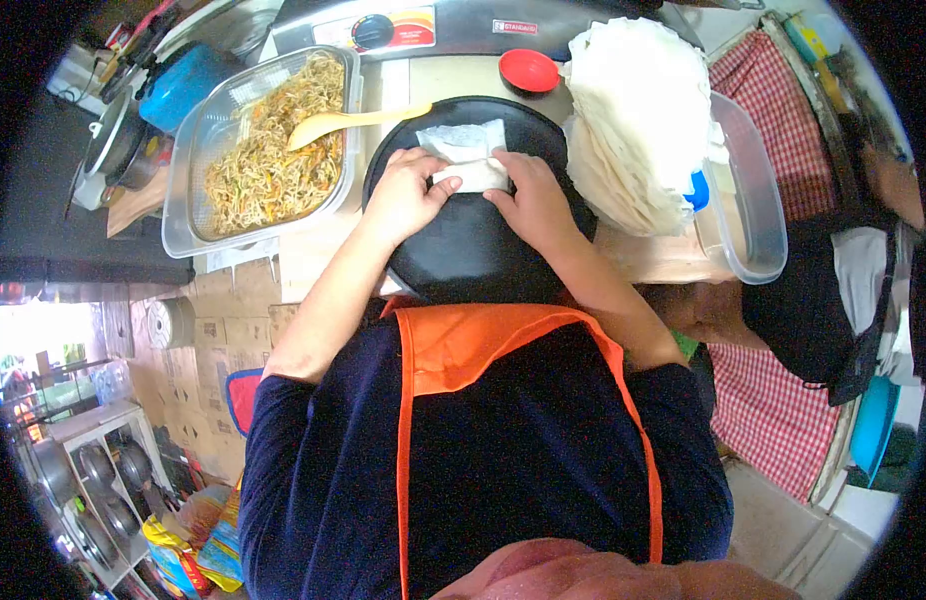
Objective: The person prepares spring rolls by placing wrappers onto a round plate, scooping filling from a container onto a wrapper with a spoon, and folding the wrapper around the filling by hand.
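A white wrapper [465,139], partly rolled, lies on the round black tray [473,250]. My left hand [413,188] has its fingers closed on the left end of the roll, thumb at the near side. At the right end, my right hand [526,192] pinches the same roll between thumb and fingers. To the left stands a clear plastic container [178,215] with noodles and vegetables [273,170]. A yellow spoon [358,120] rests with its bowl on the noodles and its handle over the tray's edge. A stack of white wrappers [638,120] is right of the tray.
A small red bowl [529,71] stands behind the tray, near a stove [453,30] at the back. Another clear container [768,215] sits under and beside the wrapper stack. Pots [108,145] are at the far left, checkered cloth [773,130] hangs at right.
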A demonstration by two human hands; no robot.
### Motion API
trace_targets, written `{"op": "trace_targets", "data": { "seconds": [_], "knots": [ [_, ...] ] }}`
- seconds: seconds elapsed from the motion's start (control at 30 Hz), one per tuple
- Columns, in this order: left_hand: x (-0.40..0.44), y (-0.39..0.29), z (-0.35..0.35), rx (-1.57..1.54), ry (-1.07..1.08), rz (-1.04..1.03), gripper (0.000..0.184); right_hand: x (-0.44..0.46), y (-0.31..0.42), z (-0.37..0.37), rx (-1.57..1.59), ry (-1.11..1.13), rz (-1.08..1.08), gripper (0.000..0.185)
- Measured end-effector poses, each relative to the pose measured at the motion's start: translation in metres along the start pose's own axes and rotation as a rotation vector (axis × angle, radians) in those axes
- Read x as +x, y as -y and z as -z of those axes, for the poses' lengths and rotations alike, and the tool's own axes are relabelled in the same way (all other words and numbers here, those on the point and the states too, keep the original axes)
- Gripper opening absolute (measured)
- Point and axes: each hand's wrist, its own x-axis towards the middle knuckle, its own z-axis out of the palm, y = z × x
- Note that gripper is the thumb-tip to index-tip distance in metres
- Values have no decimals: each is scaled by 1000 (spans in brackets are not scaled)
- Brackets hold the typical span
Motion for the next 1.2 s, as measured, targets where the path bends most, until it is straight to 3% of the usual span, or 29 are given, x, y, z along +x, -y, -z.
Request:
{"op": "trace_targets", "data": {
  "seconds": [0.17, 0.23, 0.37, 0.43, 0.5, 0.6, 0.67, 0.93, 1.0, 1.1, 1.17, 1.2],
  "knots": [
    [-2, 4, -1, -41, -16, -30, 22, 0, -7, 5, 165, 19, -139, 44],
    [-2, 4, 1, -21, 25, -23, 23, 2, -13, 8, 54, 2, 29, 39],
    [-2, 4, 4, -25, 59, -46, 22, 1, -16, 1, 45, -92, 151, 39],
    [-1, 4, 4, -33, 61, -73, 23, 0, -18, 0, 185, 37, -57, 41],
    [2, -2, 5, -9, 93, -64, 25, 1, -12, 2, 322, -16, -93, 43],
    [3, 3, 3, -4, 143, -66, 28, 6, -10, 7, 239, 82, -20, 44],
    [3, 4, 2, -12, 127, -66, 28, 8, -4, 9, 0, 156, 77, 47],
    [0, 4, -2, -50, 38, -80, 30, 28, -12, 11, 102, 288, 155, 51],
    [1, 5, -4, -187, 4, -18, 31, 31, -14, 13, 143, 316, 126, 53],
    [0, 7, -2, -266, 69, 76, 30, 36, -8, 18, 51, 325, 270, 52],
    [1, 14, -10, -411, 29, 99, 29, 41, -2, 25, -59, 547, 180, 51],
    [1, 18, -14, -556, -14, 124, 29, 42, -2, 25, -58, 545, 179, 51]
  ]
}}
